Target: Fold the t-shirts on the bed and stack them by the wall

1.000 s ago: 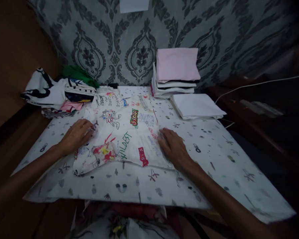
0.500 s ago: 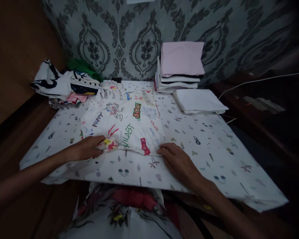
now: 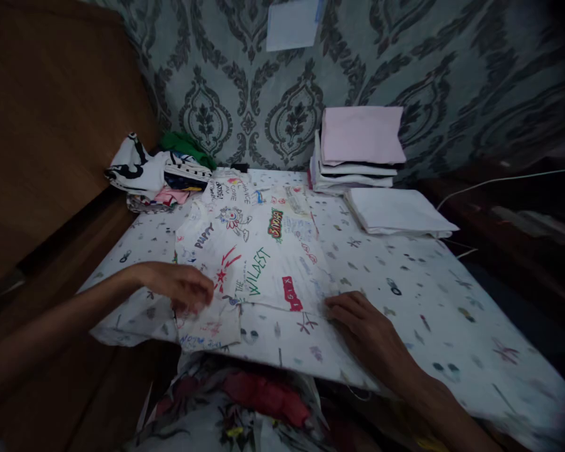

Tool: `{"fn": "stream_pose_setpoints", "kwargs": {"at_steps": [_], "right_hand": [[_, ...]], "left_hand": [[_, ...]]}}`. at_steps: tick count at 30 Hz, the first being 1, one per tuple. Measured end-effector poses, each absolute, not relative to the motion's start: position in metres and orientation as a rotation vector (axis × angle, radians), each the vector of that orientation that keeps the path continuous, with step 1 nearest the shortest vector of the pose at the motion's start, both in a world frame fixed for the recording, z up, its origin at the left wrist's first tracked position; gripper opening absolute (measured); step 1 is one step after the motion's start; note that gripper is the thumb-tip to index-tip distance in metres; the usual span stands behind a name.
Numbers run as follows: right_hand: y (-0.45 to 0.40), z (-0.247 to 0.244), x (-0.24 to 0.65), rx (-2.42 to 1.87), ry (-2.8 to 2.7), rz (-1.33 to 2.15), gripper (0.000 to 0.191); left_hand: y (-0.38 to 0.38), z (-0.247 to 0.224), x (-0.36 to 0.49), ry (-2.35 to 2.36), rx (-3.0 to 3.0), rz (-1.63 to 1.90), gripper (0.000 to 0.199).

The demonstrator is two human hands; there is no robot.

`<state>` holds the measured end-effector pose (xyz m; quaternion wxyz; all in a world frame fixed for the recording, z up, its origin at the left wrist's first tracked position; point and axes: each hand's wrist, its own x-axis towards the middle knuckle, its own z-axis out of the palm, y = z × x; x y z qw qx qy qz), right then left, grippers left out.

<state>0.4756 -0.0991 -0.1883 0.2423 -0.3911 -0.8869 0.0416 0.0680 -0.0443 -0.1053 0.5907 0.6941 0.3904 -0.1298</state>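
A white T-shirt (image 3: 258,257) with coloured lettering and drawings is spread on the table, its collar toward the left. Its near sleeve (image 3: 209,326) lies out flat toward the table's front edge. Over the sleeve's left side hovers my left hand (image 3: 186,289), its fingers loosely bent, apart and slightly blurred; it holds nothing. At the shirt's near right corner, my right hand (image 3: 358,320) has its thumb and fingers closed on the hem. The fingertips there are partly hidden.
On the table (image 3: 358,270), a heap of folded clothes (image 3: 145,176) sits at the back left. A stack topped by pink cloth (image 3: 362,135) stands at the back right, beside a folded white cloth (image 3: 400,211). A white cable (image 3: 499,179) runs at the right.
My left hand has let go of the bunched near sleeve, which now lies flat toward the front edge. My right hand stays at the hem corner. The whole view has shifted and tilted up.
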Motion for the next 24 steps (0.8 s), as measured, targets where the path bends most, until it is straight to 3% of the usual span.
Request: {"fn": "stream_pose_setpoints", "kwargs": {"at_steps": [6,12,19,24], "right_hand": [[-0.101,-0.185,0.476,-1.491,-1.984,0.329,0.023],[-0.084,-0.183,0.458,-1.804,-1.949,0.348,0.020],[-0.067,-0.179,0.450,-1.644,-1.527,0.777,0.016],[-0.082,-0.171,0.464,-1.671,-1.647,0.686,0.006]], "left_hand": [[-0.009,-0.129,0.028,1.563,2.213,-0.013,0.032],[-0.010,-0.135,0.021,1.515,2.238,-0.326,0.019],[-0.011,-0.118,0.029,1.532,2.159,-0.573,0.011],[-0.007,-0.104,0.044,1.518,2.206,-0.688,0.006]]}}
